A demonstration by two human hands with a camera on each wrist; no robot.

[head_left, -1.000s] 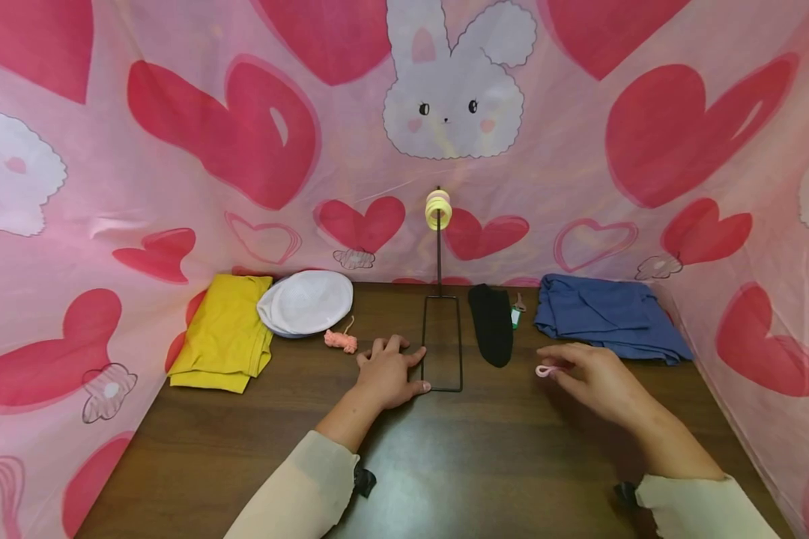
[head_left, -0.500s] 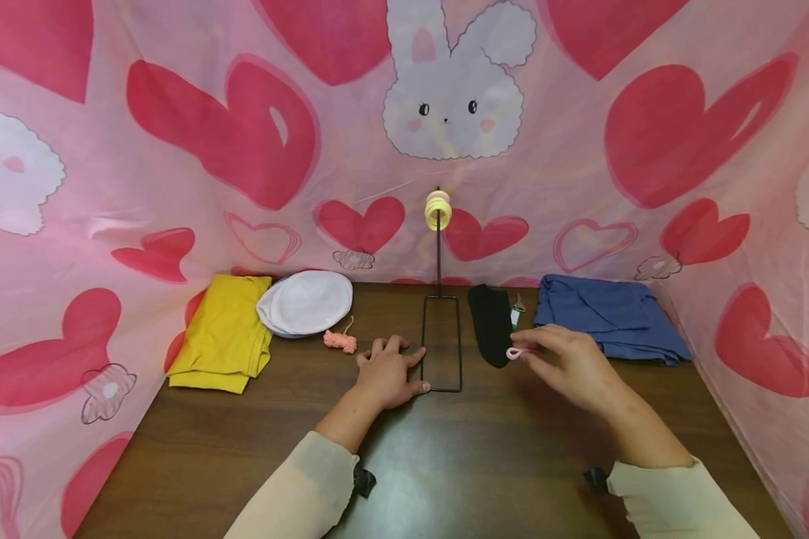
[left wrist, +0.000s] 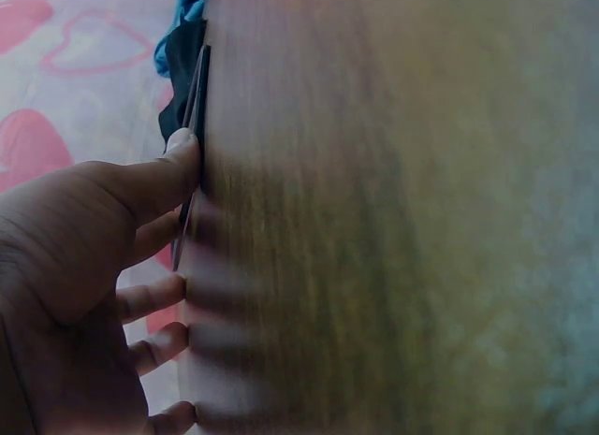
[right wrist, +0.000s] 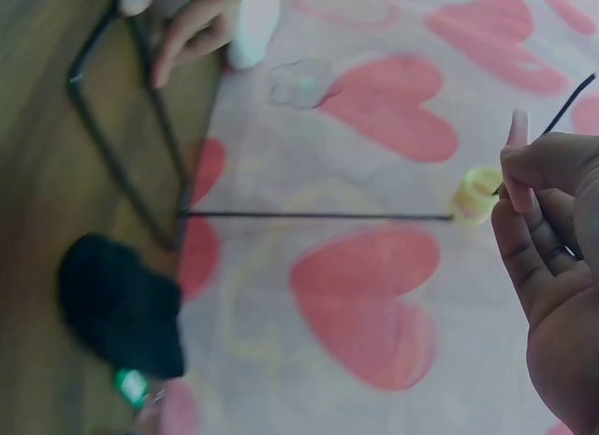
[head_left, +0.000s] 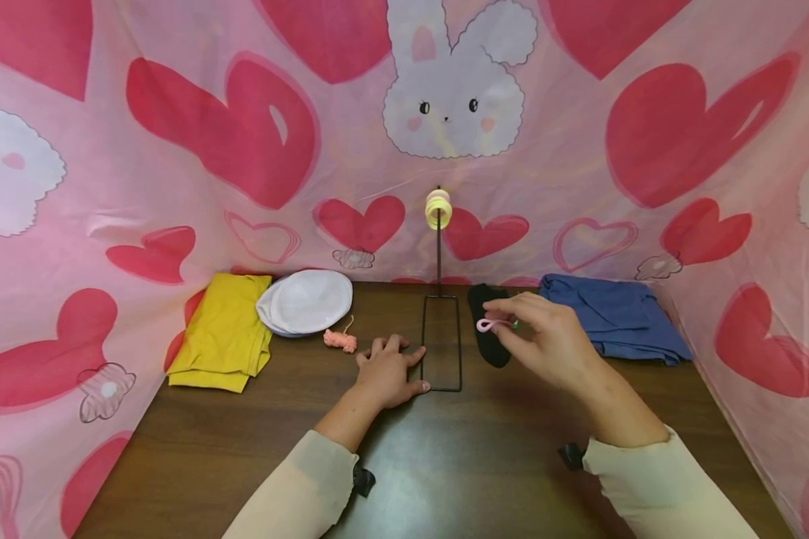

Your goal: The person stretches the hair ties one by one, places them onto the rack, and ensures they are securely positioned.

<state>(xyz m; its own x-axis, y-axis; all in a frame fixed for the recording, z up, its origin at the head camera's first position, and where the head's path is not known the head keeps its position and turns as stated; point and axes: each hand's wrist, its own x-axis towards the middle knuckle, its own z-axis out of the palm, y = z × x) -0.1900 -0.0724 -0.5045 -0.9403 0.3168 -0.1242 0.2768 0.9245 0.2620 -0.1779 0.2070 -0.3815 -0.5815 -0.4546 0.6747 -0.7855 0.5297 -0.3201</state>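
My left hand [head_left: 391, 373] rests on the table with its fingers spread. Its thumb and index finger touch the left side of a black wire stand's base [head_left: 460, 352]; the left wrist view shows the thumb on the base wire [left wrist: 198, 89]. Over the black sock [head_left: 491, 348], my right hand [head_left: 549, 337] pinches a pink hair tie [head_left: 485, 325] between thumb and forefinger. The same pink hair tie [right wrist: 519, 164] shows edge-on in the right wrist view. Yellow and pink bands [head_left: 438, 209] hang around the stand's upper arm.
Left of the stand lie a folded yellow cloth [head_left: 225, 333], a white hat [head_left: 310, 302] and a coral yarn bundle [head_left: 340, 341]. On the right is a folded blue cloth [head_left: 607, 314]. A key with a green tag [right wrist: 133, 388] lies beside the sock.
My right hand has moved left and up from in front of the blue cloth to over the sock, carrying the pink hair tie. The left hand has stayed on the stand's base.
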